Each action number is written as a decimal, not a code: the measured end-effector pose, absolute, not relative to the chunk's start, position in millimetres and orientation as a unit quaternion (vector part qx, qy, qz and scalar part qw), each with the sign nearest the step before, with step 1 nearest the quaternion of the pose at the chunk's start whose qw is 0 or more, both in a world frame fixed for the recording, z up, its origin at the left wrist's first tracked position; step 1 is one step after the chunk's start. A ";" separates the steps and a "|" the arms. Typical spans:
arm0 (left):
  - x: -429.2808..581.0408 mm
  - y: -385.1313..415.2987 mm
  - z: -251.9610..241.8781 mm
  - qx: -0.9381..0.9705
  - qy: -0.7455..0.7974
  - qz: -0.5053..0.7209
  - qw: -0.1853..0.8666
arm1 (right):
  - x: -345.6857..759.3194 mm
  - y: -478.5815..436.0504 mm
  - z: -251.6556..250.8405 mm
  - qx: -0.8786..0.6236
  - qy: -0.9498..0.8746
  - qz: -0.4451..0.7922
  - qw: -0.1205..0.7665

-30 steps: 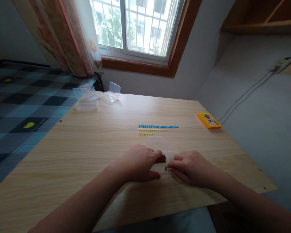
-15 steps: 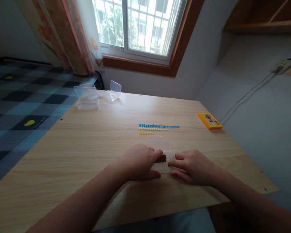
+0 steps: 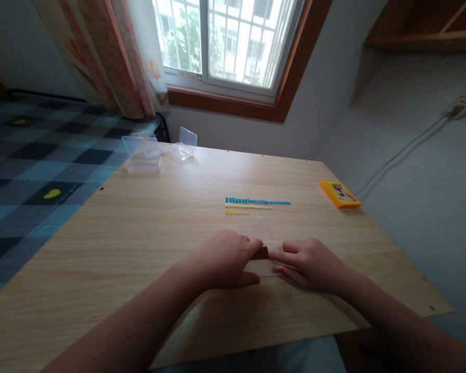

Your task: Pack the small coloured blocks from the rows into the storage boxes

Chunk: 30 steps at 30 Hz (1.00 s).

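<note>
A clear plastic box (image 3: pixel 270 268) lies on the table before me, its transparent lid (image 3: pixel 258 227) folded back on the far side. Inside is a row of dark brown pieces (image 3: pixel 261 253), which look like small toy bricks. My left hand (image 3: pixel 229 259) grips the box at its left, fingers over the brown row and thumb along the near edge; it hides the box's left part. From the right, my right hand (image 3: pixel 310 264) reaches in with fingers stretched out. Its index fingertip touches the right end of the brown row, and its thumb stays apart near the front edge.
Beyond the box are sorted rows of small blue pieces (image 3: pixel 252 201), cream pieces (image 3: pixel 248 206) and yellow pieces (image 3: pixel 233 212). An orange-yellow box (image 3: pixel 339 194) lies at the right edge. Open clear boxes (image 3: pixel 143 163) stand at the far left of the wooden table (image 3: pixel 140 223).
My right index finger has moved left to the brown row's end. The small dark piece seen separately under its fingertip no longer shows apart. My left hand keeps its place on the box.
</note>
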State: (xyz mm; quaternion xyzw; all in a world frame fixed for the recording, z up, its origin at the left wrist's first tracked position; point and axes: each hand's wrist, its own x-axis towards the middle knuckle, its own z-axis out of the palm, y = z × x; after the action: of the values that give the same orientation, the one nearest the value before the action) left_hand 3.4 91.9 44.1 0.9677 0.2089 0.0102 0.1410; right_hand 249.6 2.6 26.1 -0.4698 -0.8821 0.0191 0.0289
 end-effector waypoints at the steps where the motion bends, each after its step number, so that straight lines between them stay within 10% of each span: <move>1: 3.3 91.9 43.6 0.968 0.209 0.013 0.137 | 249.9 2.2 25.4 -0.470 -0.882 0.019 0.029; 14: 3.4 91.3 45.5 0.967 0.211 0.005 0.144 | 256.7 -1.6 18.8 -0.467 -0.881 0.007 0.068; 30: 8.6 92.4 43.0 0.965 0.231 -0.014 0.125 | 240.1 71.8 -4.4 -0.572 -0.656 0.248 0.426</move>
State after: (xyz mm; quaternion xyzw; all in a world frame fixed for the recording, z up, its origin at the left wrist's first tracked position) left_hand 8.6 92.4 43.0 0.9648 0.2310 -0.0141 0.1247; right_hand 240.1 71.8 -4.4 -0.5719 -0.6558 0.2483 0.4257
